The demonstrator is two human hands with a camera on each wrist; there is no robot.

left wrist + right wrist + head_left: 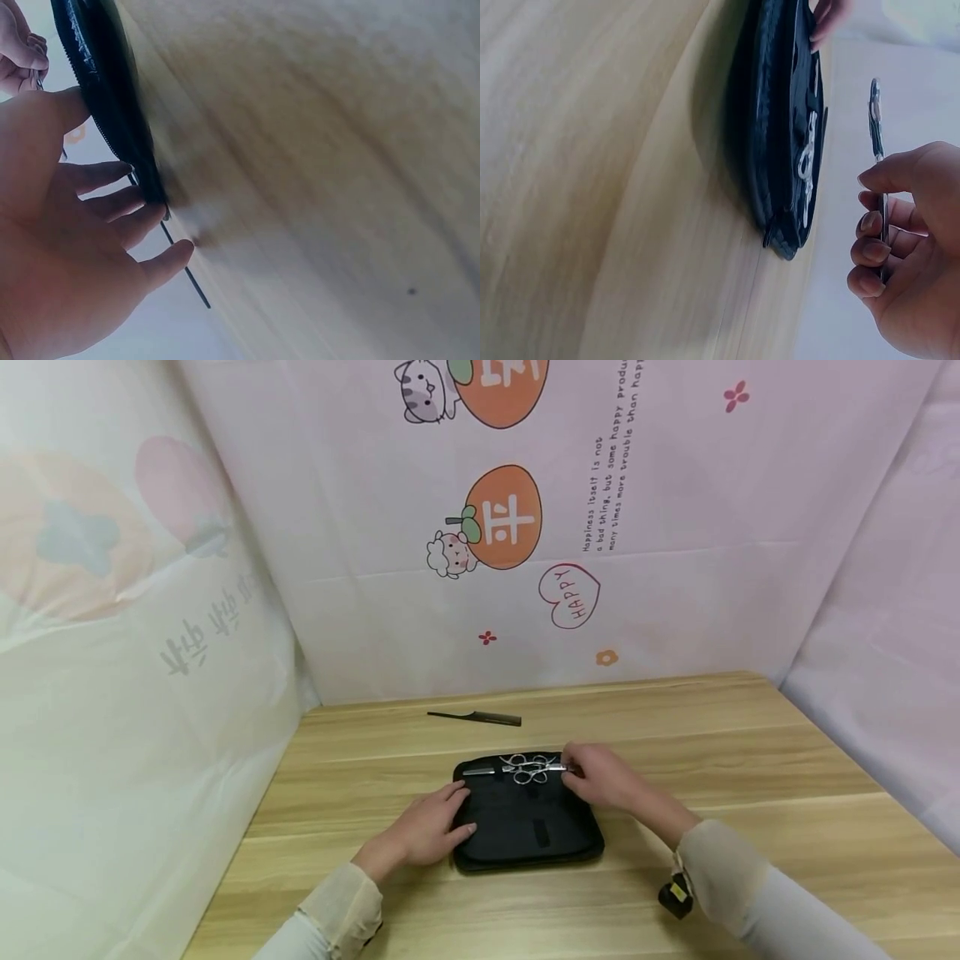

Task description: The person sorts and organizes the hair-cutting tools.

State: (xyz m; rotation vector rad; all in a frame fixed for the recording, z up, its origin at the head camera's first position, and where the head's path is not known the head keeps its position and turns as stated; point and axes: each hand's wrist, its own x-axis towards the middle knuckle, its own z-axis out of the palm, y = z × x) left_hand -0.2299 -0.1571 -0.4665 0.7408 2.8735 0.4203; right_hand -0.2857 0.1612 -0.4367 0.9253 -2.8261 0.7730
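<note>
A black zippered case [510, 843] lies opened flat on the table. One pair of silver scissors [806, 165] lies along its far side, the blade passing under a dark loop. My right hand [600, 777] grips a second pair of silver scissors [876, 124] by the blade end, thumb against curled fingers, with the handles sticking out. In the head view these handles overlap those of the pair in the case. My left hand [427, 827] rests at the case's left edge, fingers spread and only slightly bent, touching the rim.
A black tail comb [495, 719] lies on the wooden table [360, 735] behind the case. White printed sheets [375, 610] hang as walls at the back and both sides. A small black device [677, 897] with a yellow label hangs at the right wrist.
</note>
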